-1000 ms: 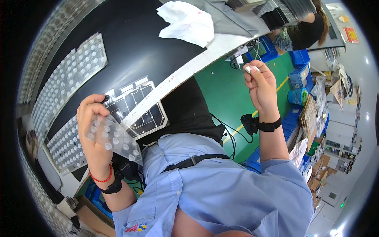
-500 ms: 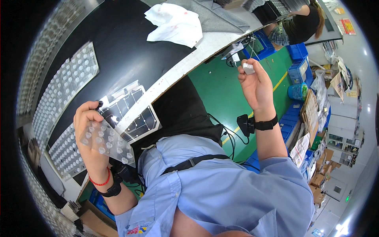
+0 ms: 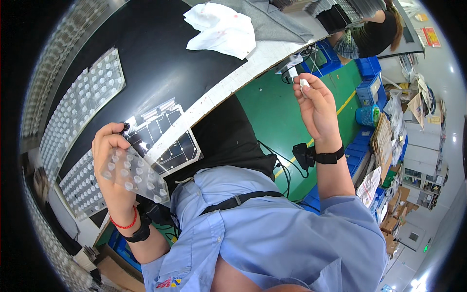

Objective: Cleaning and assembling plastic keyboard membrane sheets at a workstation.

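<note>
My left hand (image 3: 113, 151), its fingers curled, grips a small clear plastic sheet (image 3: 127, 169) dotted with whitish round domes. A black tip or cap shows at one of its fingertips. Right beside those fingers, a transparent film (image 3: 171, 127) printed with pale circuit lines lies across the table's edge and overhangs it; whether the fingers also pinch its corner I cannot make out. Raised over the floor on the right, my right hand (image 3: 317, 108) pinches a small white lump (image 3: 304, 83) between thumb and fingers. What the lump is made of is unclear.
On the black tabletop (image 3: 160, 58) lie larger dome sheets (image 3: 90, 90) at the left and a crumpled white cloth (image 3: 221, 30) at the far side. Cables (image 3: 284, 165) hang beside my lap. Blue crates (image 3: 366, 92) line the right; another person (image 3: 374, 34) sits at the far right.
My right hand has turned slightly and the white lump shows less between its fingers. The table and the things on it appear shifted a little to the right. The left hand keeps its grip.
</note>
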The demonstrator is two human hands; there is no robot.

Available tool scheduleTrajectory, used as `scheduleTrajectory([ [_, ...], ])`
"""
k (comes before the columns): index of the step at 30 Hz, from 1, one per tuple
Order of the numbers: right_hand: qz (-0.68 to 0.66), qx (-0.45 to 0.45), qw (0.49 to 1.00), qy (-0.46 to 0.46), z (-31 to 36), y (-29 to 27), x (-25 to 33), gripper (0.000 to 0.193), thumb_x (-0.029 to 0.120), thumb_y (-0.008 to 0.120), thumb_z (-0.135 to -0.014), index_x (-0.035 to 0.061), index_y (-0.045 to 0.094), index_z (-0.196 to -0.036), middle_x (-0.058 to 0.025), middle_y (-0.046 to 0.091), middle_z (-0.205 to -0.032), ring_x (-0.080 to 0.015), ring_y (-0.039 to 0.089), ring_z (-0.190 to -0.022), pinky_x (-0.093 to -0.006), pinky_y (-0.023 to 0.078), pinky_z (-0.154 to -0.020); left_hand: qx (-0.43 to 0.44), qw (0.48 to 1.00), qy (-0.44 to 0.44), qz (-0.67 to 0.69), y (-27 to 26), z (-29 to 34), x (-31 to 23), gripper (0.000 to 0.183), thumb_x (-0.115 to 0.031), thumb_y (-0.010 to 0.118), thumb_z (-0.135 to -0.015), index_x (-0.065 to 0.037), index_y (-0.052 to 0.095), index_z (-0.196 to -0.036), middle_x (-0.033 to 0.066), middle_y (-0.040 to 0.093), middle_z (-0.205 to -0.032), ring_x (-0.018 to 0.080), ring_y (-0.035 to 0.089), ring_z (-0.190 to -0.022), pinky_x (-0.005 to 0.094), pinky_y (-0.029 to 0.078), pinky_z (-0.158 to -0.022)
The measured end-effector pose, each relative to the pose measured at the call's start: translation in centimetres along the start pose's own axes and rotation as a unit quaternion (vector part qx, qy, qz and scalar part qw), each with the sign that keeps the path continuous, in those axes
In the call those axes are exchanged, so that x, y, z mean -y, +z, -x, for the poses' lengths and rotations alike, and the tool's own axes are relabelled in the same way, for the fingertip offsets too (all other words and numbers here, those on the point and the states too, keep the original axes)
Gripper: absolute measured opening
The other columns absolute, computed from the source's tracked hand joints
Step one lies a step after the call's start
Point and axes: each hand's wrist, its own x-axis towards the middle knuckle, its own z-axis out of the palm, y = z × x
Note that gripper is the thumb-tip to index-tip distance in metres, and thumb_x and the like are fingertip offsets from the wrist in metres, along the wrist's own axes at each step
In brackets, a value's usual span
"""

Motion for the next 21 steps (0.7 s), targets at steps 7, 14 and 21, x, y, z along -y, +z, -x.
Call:
scheduleTrajectory([
  [7,-0.061,0.010,0.997,0.040,-0.12,0.59,-0.01,0.020,0.014,0.047,-0.101,0.0003,0.057,-0.111,-0.0025,0.048,-0.086,-0.0148,0.044,-0.076,-0.0282,0.038,-0.069,-0.003,1.000,0.000,-0.009,0.08,0.07,0.08,0.017,-0.018,0.054,-0.097,-0.003,0.056,-0.089,0.0123,0.061,-0.123,0.0233,0.051,-0.112,0.0333,0.039,-0.095],
  [14,-0.101,0.021,0.993,0.049,-0.04,-0.17,-0.19,0.020,0.020,0.046,-0.102,0.0027,0.057,-0.102,0.0022,0.041,-0.073,-0.0114,0.037,-0.066,-0.0265,0.031,-0.060,-0.003,1.000,0.012,-0.015,0.02,0.08,0.43,0.012,-0.014,0.054,-0.095,-0.004,0.055,-0.088,0.0126,0.060,-0.123,0.0231,0.052,-0.111,0.0335,0.040,-0.096],
  [21,-0.115,0.034,0.992,0.038,0.18,-0.30,-0.08,0.024,0.025,0.050,-0.106,0.0028,0.059,-0.105,0.0060,0.038,-0.071,-0.0070,0.034,-0.062,-0.0228,0.029,-0.055,0.005,0.999,0.022,-0.031,-0.10,0.10,0.79,0.008,-0.010,0.054,-0.096,-0.006,0.055,-0.089,0.0101,0.057,-0.126,0.0174,0.052,-0.110,0.0306,0.041,-0.095],
])
